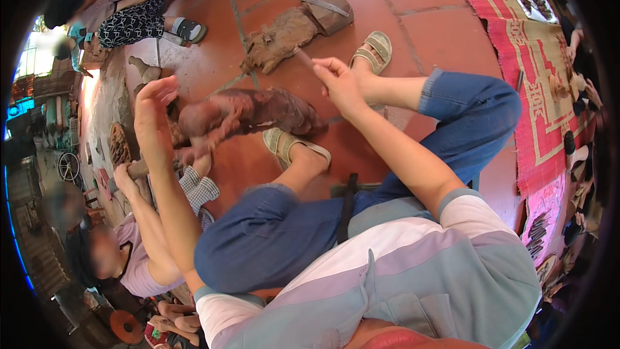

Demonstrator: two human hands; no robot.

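Observation:
My right hand [340,85] is closed around a thin rod-like tool [303,58] whose tip points up and left; its exact kind cannot be made out. My left hand [155,98] is raised with its fingers stretched and slightly bent, holding nothing that I can see. Beside it, a carved reddish-brown wooden piece [278,108] lies across the floor between my left hand and my sandalled foot [294,147]. Its left part is smeared by motion. A co-worker's hand [126,179] grips a wooden handle [138,168] close to my left forearm.
Beyond the carving, a rough brown wood piece [279,40] lies against a grey-brown block [328,10] on the red tiles. A co-worker in a lilac shirt [152,276] sits at the left. A red patterned mat [510,58] runs along the right.

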